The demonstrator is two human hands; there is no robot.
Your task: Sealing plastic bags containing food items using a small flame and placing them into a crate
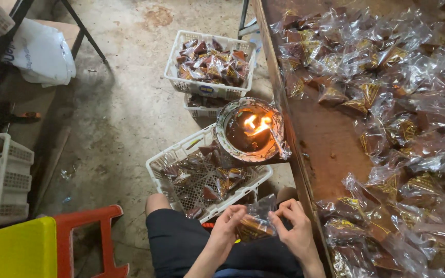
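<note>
- You hold one packet (255, 224), clear wrap over a dark filling with a gold print, at 6 o'clock in the view, just above your lap.
- Your left hand (228, 222) pinches the packet's left edge, fingers closed on the wrap.
- Your right hand (294, 226) grips the right edge the same way, fingertips curled onto the plastic.
- At 12 o'clock from the packet, just beyond your knees, a white basket (167, 163) sits on the floor, partly filled with like packets.
- A round bowl (224, 116) with a small flame in dark liquid rests on that basket's far corner, touching the desk edge.
- Further out at 12 o'clock, a second basket (211, 88) is heaped with packets.
- At 3 o'clock, the brown desk (330, 149) carries a wide pile of packets.
- At 9 o'clock stand a red stool (86, 222) and a yellow surface (14, 249); beyond them, a third basket (14, 177).
</note>
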